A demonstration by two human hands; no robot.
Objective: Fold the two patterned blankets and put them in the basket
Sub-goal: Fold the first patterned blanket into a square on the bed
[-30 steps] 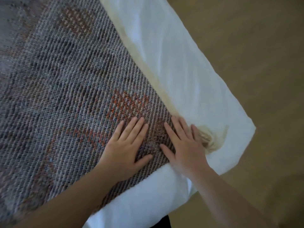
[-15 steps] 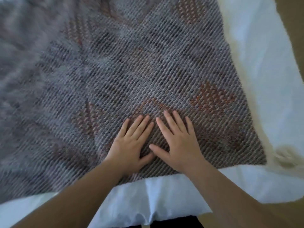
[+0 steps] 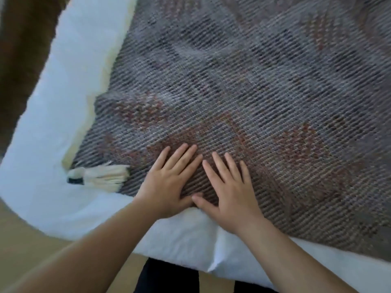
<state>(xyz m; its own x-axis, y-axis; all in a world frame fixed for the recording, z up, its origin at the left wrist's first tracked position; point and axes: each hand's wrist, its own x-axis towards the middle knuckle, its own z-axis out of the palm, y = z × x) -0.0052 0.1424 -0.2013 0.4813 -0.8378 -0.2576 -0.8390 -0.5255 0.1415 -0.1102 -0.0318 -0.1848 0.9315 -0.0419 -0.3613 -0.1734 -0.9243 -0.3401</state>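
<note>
We have both hands flat on the blanket (image 3: 243, 85), which lies spread across the bed (image 3: 69, 85) with white sheet showing past its left and near edges. Our left hand (image 3: 167, 185) and right hand (image 3: 230, 193) sit side by side at the blanket's near edge, thumbs touching, palms down. The fingers (image 3: 179, 157) of both hands are stretched out and slightly spread, pressing on the weave; they pinch nothing.

The blanket is a grey woven cloth with rust-red motifs. A cream tassel (image 3: 101, 175) lies at its near left corner, just left of our left hand, resting partly on the sheet. A cream lining or second layer peeks out along the blanket's left edge; we cannot tell whether that is the underside of this blanket or something else.

As for progress, we judge the task to be at an early stage. This blanket looks smoothed out rather than finished: it covers most of the view, and we cannot tell how many folds, if any, it already carries. We see only one patterned blanket here; the second is not in view, and neither is the basket. So what is left, by our reading, is to finish folding this blanket down to a size that fits, fold the other one, and carry both to the basket, wherever it stands.

Past the bed's left and near edges there is bare floor (image 3: 31, 246).
</note>
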